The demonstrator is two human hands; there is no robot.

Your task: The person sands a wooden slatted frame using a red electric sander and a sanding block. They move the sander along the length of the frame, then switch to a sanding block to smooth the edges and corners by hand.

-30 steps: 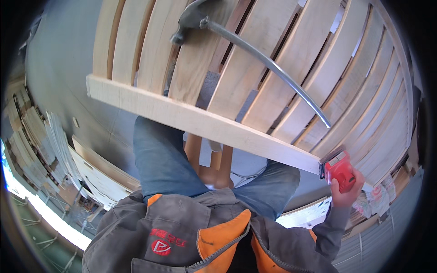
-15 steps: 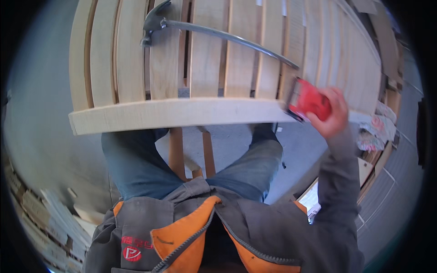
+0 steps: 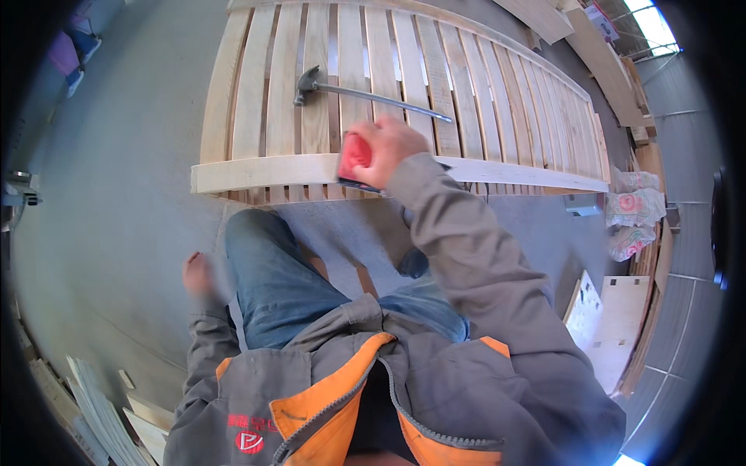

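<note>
My right hand (image 3: 392, 147) grips a red sanding block (image 3: 353, 159) and presses it on the front rail (image 3: 256, 172) of a pale slatted wooden frame (image 3: 404, 85). The block sits near the middle of that rail. My left hand (image 3: 198, 276) hangs at my side by my left thigh, blurred, with nothing seen in it. A metal hammer (image 3: 365, 92) lies across the slats just beyond my right hand.
Grey concrete floor (image 3: 116, 194) lies to the left. Stacked wooden boards (image 3: 101, 419) sit at lower left. White sacks (image 3: 633, 210) and flat panels (image 3: 614, 326) are at the right. More timber (image 3: 598, 62) lies beyond the frame.
My right hand has carried the red block leftward along the front rail, from its right end toward the middle. My view has swung, and my left hand has come into sight.
</note>
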